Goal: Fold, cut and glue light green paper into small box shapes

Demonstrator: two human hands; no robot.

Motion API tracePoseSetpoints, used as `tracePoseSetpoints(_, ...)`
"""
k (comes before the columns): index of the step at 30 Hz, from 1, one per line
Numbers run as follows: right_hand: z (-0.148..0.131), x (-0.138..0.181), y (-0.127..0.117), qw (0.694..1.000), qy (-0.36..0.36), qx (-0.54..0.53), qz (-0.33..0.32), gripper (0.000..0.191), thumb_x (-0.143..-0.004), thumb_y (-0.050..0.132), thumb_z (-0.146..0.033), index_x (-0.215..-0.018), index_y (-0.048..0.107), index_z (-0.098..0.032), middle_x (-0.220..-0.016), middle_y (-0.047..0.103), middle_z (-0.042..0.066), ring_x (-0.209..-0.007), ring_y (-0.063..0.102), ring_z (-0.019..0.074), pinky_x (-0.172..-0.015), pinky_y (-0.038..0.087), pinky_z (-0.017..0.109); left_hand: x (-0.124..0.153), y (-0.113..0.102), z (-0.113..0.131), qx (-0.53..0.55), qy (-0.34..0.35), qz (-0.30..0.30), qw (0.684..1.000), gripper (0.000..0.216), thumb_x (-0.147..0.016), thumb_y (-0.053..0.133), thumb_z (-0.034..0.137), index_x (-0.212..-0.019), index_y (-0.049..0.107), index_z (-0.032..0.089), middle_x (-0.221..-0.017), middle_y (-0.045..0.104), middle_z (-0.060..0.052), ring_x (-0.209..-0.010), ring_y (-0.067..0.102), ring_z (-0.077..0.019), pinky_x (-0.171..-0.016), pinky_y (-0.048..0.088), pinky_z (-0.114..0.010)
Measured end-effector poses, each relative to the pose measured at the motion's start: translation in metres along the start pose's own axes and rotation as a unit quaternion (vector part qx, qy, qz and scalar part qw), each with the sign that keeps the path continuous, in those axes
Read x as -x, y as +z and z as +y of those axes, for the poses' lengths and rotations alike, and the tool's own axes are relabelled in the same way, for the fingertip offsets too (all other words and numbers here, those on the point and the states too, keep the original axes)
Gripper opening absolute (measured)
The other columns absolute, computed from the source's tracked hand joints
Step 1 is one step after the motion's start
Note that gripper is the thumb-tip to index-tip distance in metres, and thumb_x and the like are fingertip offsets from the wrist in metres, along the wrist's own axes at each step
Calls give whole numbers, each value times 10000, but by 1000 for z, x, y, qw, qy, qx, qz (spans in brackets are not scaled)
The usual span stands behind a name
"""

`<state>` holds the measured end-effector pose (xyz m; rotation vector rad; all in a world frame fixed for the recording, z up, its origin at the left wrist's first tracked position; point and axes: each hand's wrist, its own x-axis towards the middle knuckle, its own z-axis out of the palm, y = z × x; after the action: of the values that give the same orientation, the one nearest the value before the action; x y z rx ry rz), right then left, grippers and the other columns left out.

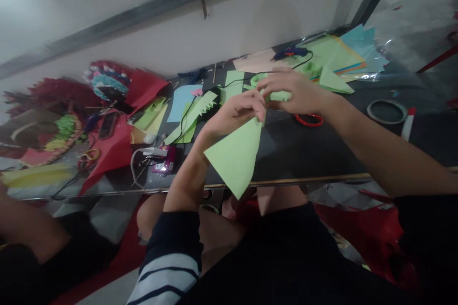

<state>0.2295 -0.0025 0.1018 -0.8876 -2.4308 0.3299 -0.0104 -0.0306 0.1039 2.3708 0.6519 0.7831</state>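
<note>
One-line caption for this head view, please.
Both hands, left hand and right hand, pinch a light green paper sheet above a cluttered dark table.

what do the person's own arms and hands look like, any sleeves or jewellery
Both hands are bare, with no gloves; no rings or watch show. The left hand and the right hand lead back along bare forearms. The right upper arm disappears into a dark sleeve near the frame edge.
</note>
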Motion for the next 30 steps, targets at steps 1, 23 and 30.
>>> tracePoseSetpoints(1,1,1,0,1000,10,-5,-6,183,-923,678,-386,-1024,820,-331,-1130,830,44,-1082,739,293,-976,536,476,3,-5,-1,46,-17,2,999,577,-1013,480,755,-853,705,248,-1025,715,-103,-930,709,-211,-825,595,-363)
tracePoseSetpoints(23,-22,-15,7,984,64,150,69,213,-887,617,-335,-979,805,-297,-1009,806,72,-1120,686,360,-1154,354,624,-28,6,-12,-344,-123,27,931,331,-988,526,327,-814,787,223,-666,674,-81,-779,716,-280,-775,545,-400)
tracePoseSetpoints(30,-17,-13,-8,978,81,168,89,154,-877,623,-354,-823,767,-345,-900,798,59,-1129,679,369,-1249,207,686,-27,0,1,-357,-147,15,922,381,-1016,492,362,-744,725,234,-641,649,-75,-756,698,-284,-780,537,-424)
